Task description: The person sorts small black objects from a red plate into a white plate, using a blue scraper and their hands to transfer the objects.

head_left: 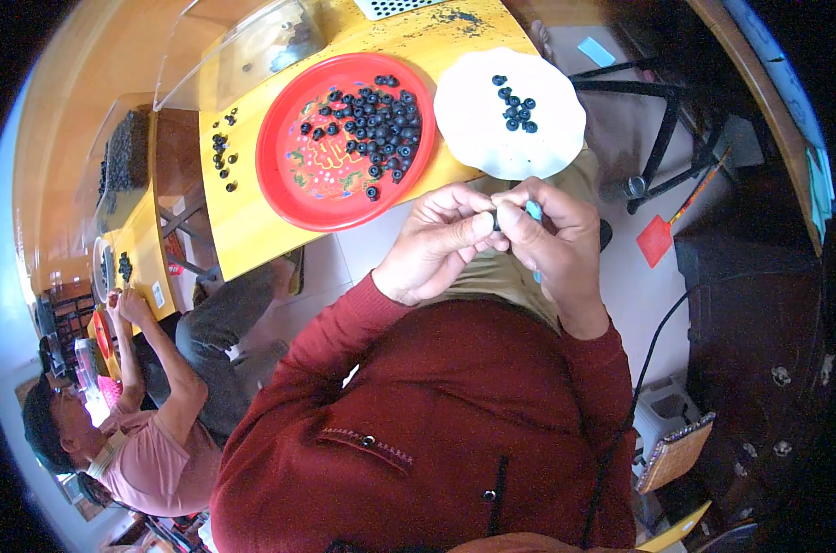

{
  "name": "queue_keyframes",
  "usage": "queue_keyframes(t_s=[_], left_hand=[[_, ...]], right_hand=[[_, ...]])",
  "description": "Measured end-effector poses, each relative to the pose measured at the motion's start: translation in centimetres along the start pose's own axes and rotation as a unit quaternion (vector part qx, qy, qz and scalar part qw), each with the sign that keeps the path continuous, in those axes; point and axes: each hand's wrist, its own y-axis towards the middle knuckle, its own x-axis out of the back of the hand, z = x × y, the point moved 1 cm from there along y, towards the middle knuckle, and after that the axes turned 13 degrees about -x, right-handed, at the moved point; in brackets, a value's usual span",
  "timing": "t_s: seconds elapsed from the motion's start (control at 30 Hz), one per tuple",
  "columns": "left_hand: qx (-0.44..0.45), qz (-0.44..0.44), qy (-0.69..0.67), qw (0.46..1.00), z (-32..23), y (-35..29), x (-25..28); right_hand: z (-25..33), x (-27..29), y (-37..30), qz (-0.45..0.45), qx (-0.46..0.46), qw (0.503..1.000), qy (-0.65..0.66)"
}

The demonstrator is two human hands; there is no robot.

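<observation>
My left hand [441,241] and my right hand [558,241] meet in front of my body, just below the white plate's near edge. Between their fingertips is a small round black piece [494,221], mostly hidden by the fingers. A slim light-blue tool [534,211] is also held in my right hand; its working end cannot be made out. The scalloped white plate [464,129] carries several such black pieces [518,112]. To its left, a red round tray [275,175] with a printed pattern holds a larger heap of black pieces [381,124], some showing a hole.
The trays rest on a yellow table [234,221], with loose black pieces [220,152] at its left edge. A clear plastic bin [280,46] stands behind. At far left, another person [151,452] handles similar pieces. A red fly swatter [656,241] and dark metal legs [662,138] are at right.
</observation>
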Motion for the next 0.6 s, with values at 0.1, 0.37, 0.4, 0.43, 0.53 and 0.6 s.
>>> queue_keyframes(t_s=[0.1,0.37,0.4,0.43,0.53,0.6], left_hand=[[0.001,-0.004,-0.009,1.0,-0.2,-0.4,-0.3],[-0.022,-0.047,-0.029,0.998,-1.1,0.1,-0.4],[-0.027,-0.044,-0.02,0.998,-1.0,0.0,0.0],[-0.032,-0.041,-0.011,0.999,-0.9,0.0,0.3],[-0.032,-0.043,-0.011,0.999,-1.3,-0.1,0.7],[-0.038,-0.047,-0.014,0.998,-1.4,-0.1,0.8]], right_hand=[[0.4,-0.4,-0.1,-0.007,-0.035,0.999,-0.002],[-0.1,-1.4,0.7,-0.037,0.118,0.988,-0.093],[-0.1,-1.4,0.8,-0.03,0.106,0.99,-0.087],[-0.1,-1.5,0.8,-0.031,0.104,0.99,-0.088],[0.3,-1.7,0.9,-0.025,0.045,0.996,-0.066],[0.5,-1.7,1.1,-0.011,0.012,0.997,-0.076]])
